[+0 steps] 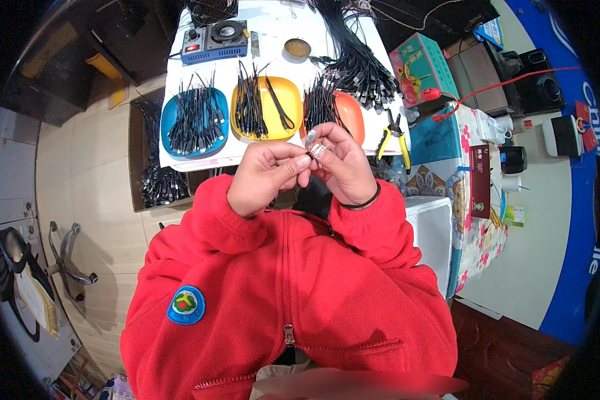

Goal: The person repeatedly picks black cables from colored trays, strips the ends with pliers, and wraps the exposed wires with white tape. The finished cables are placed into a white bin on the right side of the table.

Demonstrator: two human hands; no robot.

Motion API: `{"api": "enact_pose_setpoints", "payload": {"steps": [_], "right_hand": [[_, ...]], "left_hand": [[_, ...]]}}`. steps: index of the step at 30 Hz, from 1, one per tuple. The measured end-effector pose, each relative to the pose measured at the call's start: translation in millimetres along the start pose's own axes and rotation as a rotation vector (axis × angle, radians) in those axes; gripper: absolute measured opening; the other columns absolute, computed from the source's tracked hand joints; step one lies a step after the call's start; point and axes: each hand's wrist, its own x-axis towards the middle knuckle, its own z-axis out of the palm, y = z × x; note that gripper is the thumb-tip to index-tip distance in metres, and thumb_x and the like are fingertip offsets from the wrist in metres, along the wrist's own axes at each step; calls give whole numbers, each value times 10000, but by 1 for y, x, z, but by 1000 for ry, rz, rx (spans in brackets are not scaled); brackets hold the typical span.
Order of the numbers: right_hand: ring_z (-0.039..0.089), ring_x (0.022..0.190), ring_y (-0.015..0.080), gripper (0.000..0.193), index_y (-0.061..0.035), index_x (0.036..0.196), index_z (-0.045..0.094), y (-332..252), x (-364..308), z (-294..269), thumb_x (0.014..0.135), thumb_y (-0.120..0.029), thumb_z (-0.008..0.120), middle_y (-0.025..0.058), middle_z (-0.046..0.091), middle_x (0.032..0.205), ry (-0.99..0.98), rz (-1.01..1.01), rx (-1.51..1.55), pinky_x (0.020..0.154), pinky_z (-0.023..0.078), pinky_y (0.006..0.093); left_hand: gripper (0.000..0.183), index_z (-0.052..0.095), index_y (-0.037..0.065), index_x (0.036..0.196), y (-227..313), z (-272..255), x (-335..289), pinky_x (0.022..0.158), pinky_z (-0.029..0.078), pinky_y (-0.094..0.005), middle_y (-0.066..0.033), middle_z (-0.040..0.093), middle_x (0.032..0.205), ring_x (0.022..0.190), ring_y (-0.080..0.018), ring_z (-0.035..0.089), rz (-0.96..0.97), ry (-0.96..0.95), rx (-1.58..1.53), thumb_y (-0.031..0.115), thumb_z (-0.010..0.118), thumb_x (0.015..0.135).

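My left hand [269,173] and my right hand [344,165] meet just past the near edge of the white table. Both are closed in a pinch, fingertips almost touching, around something small with thin pale and dark strands, perhaps wire ends; its kind is hard to make out. A black band circles my right wrist. Beyond my hands are three plates: a blue plate [169,115] and a yellow plate [289,93] carrying short black cables [249,110], and an orange plate [353,115] with more of them, partly hidden behind my right hand.
Yellow-handled wire strippers [395,141] lie at the table's right. A small heating unit [215,43] and a round tin [297,48] stand farther back, beside a large cable bundle [360,67]. Below the table's left edge is a box of cables [161,183]. A green carton [423,67] stands right.
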Motion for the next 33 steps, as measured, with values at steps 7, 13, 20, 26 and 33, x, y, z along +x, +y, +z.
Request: {"api": "enact_pose_setpoints", "payload": {"steps": [7, 13, 20, 26, 33], "right_hand": [[509, 649, 88, 104, -41, 915, 493, -23, -7, -4, 937, -138, 525, 14, 514, 695, 3, -186, -503, 570, 406, 234], [600, 598, 250, 98, -23, 845, 540, -20, -26, 16, 882, -113, 550, 136, 579, 669, -14, -472, -1171, 534, 439, 358], [548, 613, 117, 125, -6, 944, 592, -55, -51, 1, 918, -112, 529, 46, 559, 692, 122, -416, -1074, 570, 434, 248], [593, 859, 270, 365, -48, 953, 625, -46, -53, 14, 600, 6, 700, 85, 591, 933, -170, -826, -1388, 747, 478, 363], [569, 796, 243, 355, -26, 846, 617, -46, -45, 16, 513, 79, 682, 71, 584, 862, -189, -933, -1355, 697, 469, 329]], "left_hand": [[149, 649, -24, 935, 3, -2, -6, 476, 310, -160, -18, 598, 694, 559, -35, 472, -15, 31, 118, 107, 585, 908], [144, 646, -23, 938, 5, 3, -13, 481, 322, -165, -11, 588, 697, 582, -37, 486, 21, -58, 202, 103, 585, 905], [137, 655, -20, 877, 24, -6, -32, 448, 297, -163, 0, 565, 619, 503, -24, 436, -199, -67, 86, 97, 587, 897], [154, 656, -33, 886, 27, -3, -28, 462, 314, -163, -19, 569, 626, 523, -39, 466, -284, -217, 58, 113, 606, 889], [189, 657, -45, 898, 23, -3, -25, 465, 330, -156, -16, 570, 631, 527, -29, 459, -249, -249, 72, 132, 593, 908]]}}
